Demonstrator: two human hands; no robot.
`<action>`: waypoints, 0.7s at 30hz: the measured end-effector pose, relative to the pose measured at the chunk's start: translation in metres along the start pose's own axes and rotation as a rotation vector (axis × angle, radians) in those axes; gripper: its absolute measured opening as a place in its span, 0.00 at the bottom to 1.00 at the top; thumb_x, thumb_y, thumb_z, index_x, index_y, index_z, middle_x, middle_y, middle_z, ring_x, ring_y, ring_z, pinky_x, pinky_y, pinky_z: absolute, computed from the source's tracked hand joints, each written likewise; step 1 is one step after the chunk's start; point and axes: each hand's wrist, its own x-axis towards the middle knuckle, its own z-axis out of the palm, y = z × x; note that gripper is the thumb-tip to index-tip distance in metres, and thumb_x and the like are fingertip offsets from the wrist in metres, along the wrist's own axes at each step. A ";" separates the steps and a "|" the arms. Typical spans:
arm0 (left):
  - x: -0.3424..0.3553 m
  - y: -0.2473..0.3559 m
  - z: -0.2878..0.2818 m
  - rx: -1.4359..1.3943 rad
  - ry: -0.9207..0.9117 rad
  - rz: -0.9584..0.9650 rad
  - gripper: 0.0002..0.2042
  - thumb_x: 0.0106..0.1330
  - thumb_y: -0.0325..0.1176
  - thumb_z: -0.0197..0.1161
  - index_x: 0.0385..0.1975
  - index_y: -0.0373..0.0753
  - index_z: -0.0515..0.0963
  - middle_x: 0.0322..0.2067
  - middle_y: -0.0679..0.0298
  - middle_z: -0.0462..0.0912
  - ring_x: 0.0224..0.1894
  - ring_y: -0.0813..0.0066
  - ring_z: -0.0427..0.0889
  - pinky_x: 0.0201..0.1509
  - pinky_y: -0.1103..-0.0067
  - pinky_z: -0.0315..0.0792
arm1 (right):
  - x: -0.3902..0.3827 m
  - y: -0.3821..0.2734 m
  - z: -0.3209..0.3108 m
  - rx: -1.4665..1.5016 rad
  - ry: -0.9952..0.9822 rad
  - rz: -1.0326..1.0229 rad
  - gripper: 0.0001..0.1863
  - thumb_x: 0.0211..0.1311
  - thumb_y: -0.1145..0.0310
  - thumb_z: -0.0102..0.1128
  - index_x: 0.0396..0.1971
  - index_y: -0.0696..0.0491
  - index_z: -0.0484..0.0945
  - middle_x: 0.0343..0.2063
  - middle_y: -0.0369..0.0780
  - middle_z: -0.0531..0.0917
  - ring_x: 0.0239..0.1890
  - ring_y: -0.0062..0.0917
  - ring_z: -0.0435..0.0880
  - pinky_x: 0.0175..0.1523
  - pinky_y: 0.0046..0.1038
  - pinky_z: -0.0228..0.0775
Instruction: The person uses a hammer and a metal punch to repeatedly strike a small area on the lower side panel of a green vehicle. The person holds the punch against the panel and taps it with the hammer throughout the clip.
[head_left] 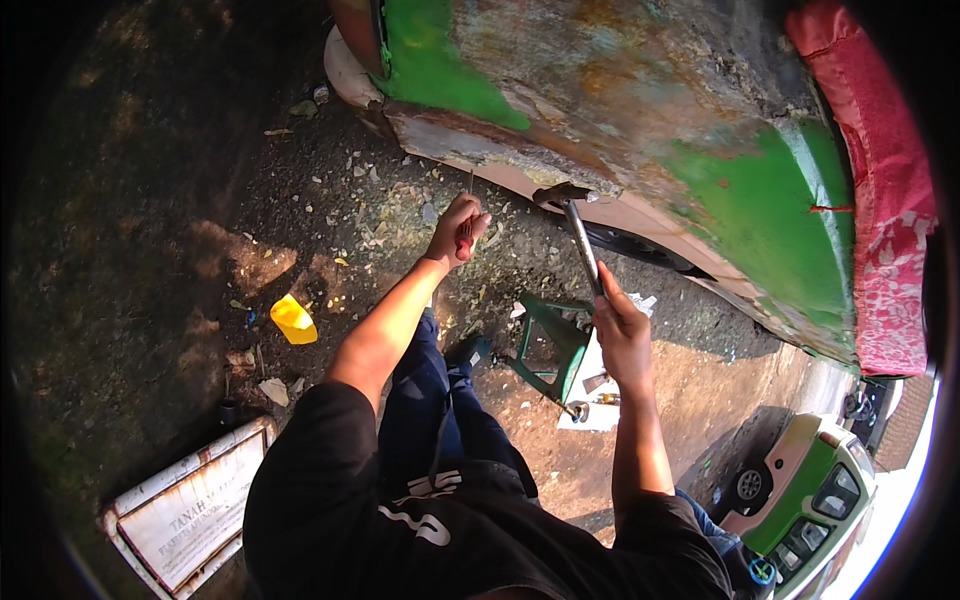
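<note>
My left hand (452,228) is closed round the red handle of a screwdriver (464,242). Its thin shaft sticks up toward the lower edge of a vehicle's body panel (640,120); whether the tip touches is hard to see. With my right hand (622,335) I grip a hammer (582,245) by its handle. The hammer's dark head is up beside the panel's lower edge, to the right of the screwdriver and apart from it. Green paint, bare brown patches and rough grey areas cover the panel.
Paint flakes and debris litter the ground below the panel. A green stool (570,350) stands near my legs, by white paper (588,415). A yellow plastic piece (294,320) and framed signboard (190,515) lie left. Red cloth (880,200) drapes the vehicle; a green-and-white van (815,490) is parked lower right.
</note>
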 end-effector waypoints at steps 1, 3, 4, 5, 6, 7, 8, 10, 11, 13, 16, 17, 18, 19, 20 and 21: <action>0.006 0.002 0.001 0.002 -0.014 0.000 0.11 0.63 0.22 0.62 0.25 0.34 0.65 0.31 0.64 0.68 0.34 0.71 0.69 0.41 0.80 0.65 | 0.000 -0.002 0.001 0.016 0.002 0.010 0.25 0.70 0.77 0.49 0.66 0.49 0.66 0.22 0.25 0.65 0.21 0.08 0.59 0.25 0.14 0.51; 0.020 0.004 0.005 -0.053 0.006 -0.018 0.11 0.64 0.22 0.60 0.24 0.35 0.64 0.30 0.65 0.67 0.33 0.72 0.68 0.42 0.81 0.64 | 0.001 -0.003 0.001 0.010 0.000 -0.011 0.25 0.70 0.77 0.49 0.66 0.49 0.66 0.23 0.25 0.65 0.22 0.08 0.59 0.25 0.14 0.51; 0.026 0.004 0.004 -0.026 -0.006 -0.021 0.11 0.64 0.22 0.60 0.24 0.35 0.63 0.30 0.65 0.67 0.32 0.72 0.67 0.42 0.81 0.64 | 0.001 -0.003 0.001 0.016 -0.005 -0.020 0.25 0.70 0.78 0.49 0.66 0.49 0.67 0.23 0.25 0.65 0.22 0.08 0.59 0.25 0.14 0.51; 0.029 0.004 0.003 0.000 -0.017 -0.023 0.12 0.65 0.23 0.60 0.24 0.35 0.63 0.30 0.65 0.67 0.32 0.72 0.67 0.42 0.81 0.64 | 0.001 -0.003 0.001 0.038 -0.012 -0.029 0.25 0.70 0.78 0.50 0.66 0.49 0.67 0.23 0.25 0.65 0.22 0.08 0.59 0.26 0.14 0.51; 0.030 0.005 0.000 -0.017 -0.030 -0.050 0.13 0.65 0.23 0.59 0.23 0.35 0.62 0.30 0.65 0.67 0.32 0.74 0.66 0.43 0.80 0.64 | 0.001 -0.004 0.002 0.052 -0.022 -0.026 0.25 0.69 0.78 0.49 0.66 0.50 0.67 0.29 0.27 0.67 0.28 0.09 0.60 0.31 0.14 0.52; 0.031 0.001 -0.001 -0.061 -0.027 -0.098 0.13 0.65 0.24 0.59 0.23 0.35 0.61 0.30 0.65 0.67 0.31 0.75 0.65 0.42 0.81 0.64 | 0.001 -0.005 0.002 0.065 -0.031 -0.021 0.25 0.69 0.79 0.49 0.65 0.51 0.67 0.35 0.29 0.69 0.34 0.10 0.62 0.37 0.14 0.53; 0.034 -0.003 -0.001 -0.104 -0.023 -0.145 0.13 0.65 0.24 0.59 0.23 0.35 0.61 0.29 0.65 0.67 0.31 0.76 0.65 0.41 0.81 0.64 | 0.001 -0.007 0.002 0.068 -0.039 -0.003 0.24 0.69 0.80 0.49 0.65 0.53 0.67 0.47 0.34 0.72 0.46 0.12 0.65 0.48 0.15 0.56; 0.044 0.003 -0.007 -0.062 -0.007 -0.143 0.14 0.67 0.28 0.58 0.21 0.37 0.62 0.24 0.69 0.65 0.29 0.80 0.63 0.36 0.83 0.62 | 0.002 -0.006 0.004 0.065 -0.048 0.016 0.24 0.68 0.81 0.49 0.64 0.55 0.68 0.58 0.39 0.76 0.58 0.15 0.68 0.60 0.17 0.59; 0.051 0.005 -0.009 -0.103 -0.001 -0.185 0.14 0.67 0.29 0.59 0.21 0.36 0.63 0.22 0.69 0.65 0.27 0.80 0.62 0.34 0.81 0.62 | 0.003 -0.005 0.006 0.054 -0.052 0.015 0.24 0.68 0.81 0.49 0.64 0.55 0.68 0.58 0.40 0.76 0.58 0.15 0.69 0.60 0.18 0.59; 0.067 0.011 -0.015 -0.184 0.009 -0.268 0.14 0.66 0.31 0.59 0.20 0.36 0.64 0.18 0.69 0.63 0.24 0.80 0.60 0.30 0.78 0.60 | 0.007 -0.011 0.012 0.019 -0.050 0.021 0.24 0.68 0.81 0.49 0.64 0.54 0.68 0.58 0.42 0.77 0.58 0.17 0.70 0.60 0.18 0.60; 0.084 0.020 -0.015 -0.206 0.064 -0.403 0.15 0.65 0.31 0.60 0.18 0.37 0.64 0.15 0.71 0.62 0.21 0.82 0.61 0.28 0.78 0.59 | 0.018 -0.032 0.026 -0.034 -0.038 -0.021 0.24 0.67 0.81 0.49 0.63 0.53 0.69 0.56 0.43 0.78 0.57 0.18 0.72 0.59 0.19 0.62; 0.090 0.021 -0.015 -0.217 0.067 -0.439 0.15 0.65 0.31 0.60 0.18 0.37 0.64 0.15 0.71 0.63 0.21 0.82 0.61 0.27 0.78 0.60 | 0.025 -0.040 0.031 -0.040 -0.036 -0.076 0.24 0.67 0.80 0.50 0.63 0.53 0.70 0.56 0.44 0.79 0.57 0.18 0.73 0.58 0.19 0.62; 0.094 0.017 -0.015 -0.234 0.087 -0.460 0.15 0.65 0.31 0.60 0.17 0.38 0.64 0.15 0.72 0.64 0.21 0.83 0.64 0.27 0.80 0.60 | 0.030 -0.050 0.034 -0.056 -0.041 -0.122 0.24 0.67 0.80 0.50 0.63 0.53 0.70 0.54 0.44 0.80 0.55 0.17 0.74 0.57 0.19 0.63; 0.093 0.017 -0.015 -0.280 0.109 -0.455 0.15 0.65 0.31 0.60 0.17 0.39 0.65 0.15 0.72 0.64 0.21 0.83 0.64 0.27 0.81 0.60 | 0.036 -0.059 0.036 -0.071 -0.043 -0.165 0.24 0.67 0.80 0.50 0.63 0.52 0.70 0.53 0.44 0.80 0.54 0.17 0.74 0.56 0.19 0.64; 0.093 0.017 -0.015 -0.326 0.130 -0.449 0.15 0.65 0.31 0.60 0.16 0.39 0.65 0.15 0.72 0.65 0.21 0.84 0.64 0.27 0.81 0.61 | 0.041 -0.070 0.038 -0.095 -0.049 -0.200 0.24 0.66 0.79 0.50 0.63 0.52 0.70 0.51 0.44 0.82 0.51 0.16 0.75 0.54 0.19 0.65; 0.093 0.017 -0.016 -0.372 0.152 -0.442 0.15 0.65 0.31 0.60 0.16 0.40 0.65 0.15 0.72 0.65 0.21 0.84 0.65 0.27 0.82 0.61 | 0.043 -0.077 0.037 -0.094 -0.060 -0.192 0.24 0.66 0.79 0.51 0.63 0.52 0.70 0.46 0.41 0.82 0.45 0.15 0.74 0.50 0.18 0.65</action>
